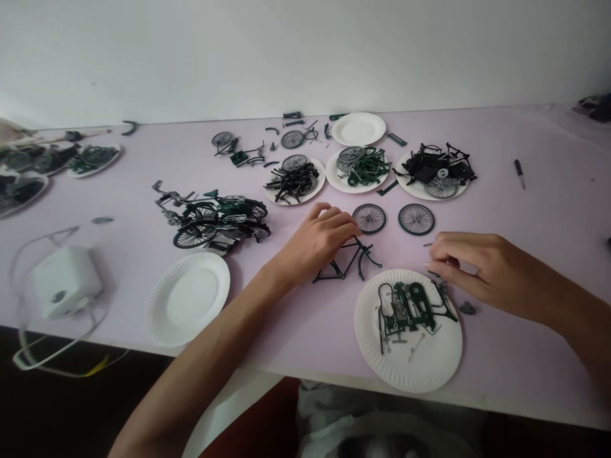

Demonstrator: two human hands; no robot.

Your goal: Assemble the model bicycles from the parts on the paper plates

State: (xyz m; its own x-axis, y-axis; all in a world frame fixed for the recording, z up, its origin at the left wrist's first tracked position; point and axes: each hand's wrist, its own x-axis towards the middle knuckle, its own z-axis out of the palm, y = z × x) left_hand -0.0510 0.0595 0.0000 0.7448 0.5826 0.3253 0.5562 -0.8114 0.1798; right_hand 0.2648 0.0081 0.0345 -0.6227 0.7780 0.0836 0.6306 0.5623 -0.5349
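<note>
My left hand (329,238) reaches over a dark green bicycle frame (351,264) lying on the table; its bent fingers touch or hover at the frame's upper end, and their tips are partly hidden. Two spoked wheels, a left one (370,219) and a right one (416,219), lie flat just beyond the frame. Above the right rim of a paper plate (409,375) with green and grey parts, my right hand (461,261) has its thumb and fingers pinched together on something I cannot make out. A small dark piece (468,308) lies beside this plate.
Assembled model bicycles (214,216) stand left of my left hand, behind a bare paper plate (191,298). Further back are plates of parts (294,200) and a bare plate (359,129). A screwdriver (519,173) lies right; a white box with cables (68,280) sits left.
</note>
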